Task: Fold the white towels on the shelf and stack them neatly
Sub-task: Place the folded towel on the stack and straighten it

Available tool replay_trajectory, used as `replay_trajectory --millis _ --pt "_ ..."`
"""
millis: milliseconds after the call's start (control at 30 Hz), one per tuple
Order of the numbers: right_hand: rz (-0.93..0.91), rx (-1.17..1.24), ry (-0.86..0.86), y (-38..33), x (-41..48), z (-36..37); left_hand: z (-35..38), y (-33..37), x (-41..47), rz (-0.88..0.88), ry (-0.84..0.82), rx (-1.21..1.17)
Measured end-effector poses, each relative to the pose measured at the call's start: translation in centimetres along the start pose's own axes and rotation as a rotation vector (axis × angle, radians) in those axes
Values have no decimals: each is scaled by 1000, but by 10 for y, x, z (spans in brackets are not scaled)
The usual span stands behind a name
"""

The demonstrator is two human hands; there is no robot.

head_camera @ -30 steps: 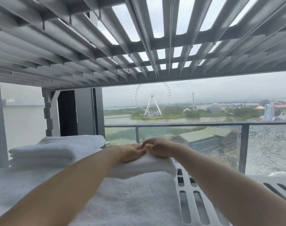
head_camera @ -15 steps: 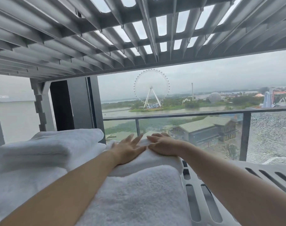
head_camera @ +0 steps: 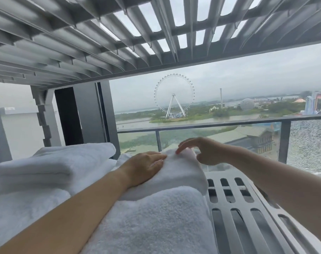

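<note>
White folded towel [head_camera: 185,176] runs away from the person, left hand [head_camera: 146,167] flat on it, right hand [head_camera: 205,151] open, fingertips touching.

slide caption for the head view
Left hand flat on a folded white towel, right hand hovering at its far edge.

Soft grey daylight comes from the overcast sky [head_camera: 229,70] ahead and through the gaps in the slats [head_camera: 101,33] overhead. The light is flat and even, with no hard shadows; the slats' undersides sit in dull shade. The towels [head_camera: 51,162] are the brightest part, the left stack nearly washed out, its folds faint. The wide lens bends the slats and the railing [head_camera: 220,123] toward the edges. The arms [head_camera: 73,208] nearest the camera look soft, and the far wheel [head_camera: 174,98] is hazy. The glass [head_camera: 309,143] at right is speckled.
</note>
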State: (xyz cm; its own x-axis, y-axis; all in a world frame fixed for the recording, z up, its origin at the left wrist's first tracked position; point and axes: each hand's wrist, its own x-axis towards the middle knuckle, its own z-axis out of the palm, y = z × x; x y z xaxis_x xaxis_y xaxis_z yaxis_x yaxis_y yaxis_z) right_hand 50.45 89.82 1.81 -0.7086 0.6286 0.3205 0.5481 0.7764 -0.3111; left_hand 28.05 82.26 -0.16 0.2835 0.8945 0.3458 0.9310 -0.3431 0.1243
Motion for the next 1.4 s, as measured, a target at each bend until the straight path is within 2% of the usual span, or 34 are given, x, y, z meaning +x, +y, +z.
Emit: replay_trajectory --millis 133,233,367,500,567,733,900,1033,1133,1400 --pt "-202 -244 22 8 -20 1 -12 5 -7 28 -42 -37" --pt "-317 -342 66 11 -32 6 -28 17 -9 67 -93 -28" --pt "-448 -393 127 9 -43 15 -38 35 -13 63 -277 18" --pt "-458 -331 147 7 -42 14 -37 39 -19 41 -362 117" --pt "-456 -309 145 4 -37 12 -37 38 -21 41 -359 145" --pt "-434 -208 185 1 -31 8 -44 32 -29 33 -337 23" --pt "-377 -153 277 5 -28 16 -35 20 -41 52 -179 21" --pt "-364 -158 312 8 -27 27 -24 18 -48 103 -42 68" --pt "-364 -104 337 10 -29 31 -23 23 -47 136 23 198" --pt "-457 -189 324 13 -35 28 -18 34 -40 190 11 377"
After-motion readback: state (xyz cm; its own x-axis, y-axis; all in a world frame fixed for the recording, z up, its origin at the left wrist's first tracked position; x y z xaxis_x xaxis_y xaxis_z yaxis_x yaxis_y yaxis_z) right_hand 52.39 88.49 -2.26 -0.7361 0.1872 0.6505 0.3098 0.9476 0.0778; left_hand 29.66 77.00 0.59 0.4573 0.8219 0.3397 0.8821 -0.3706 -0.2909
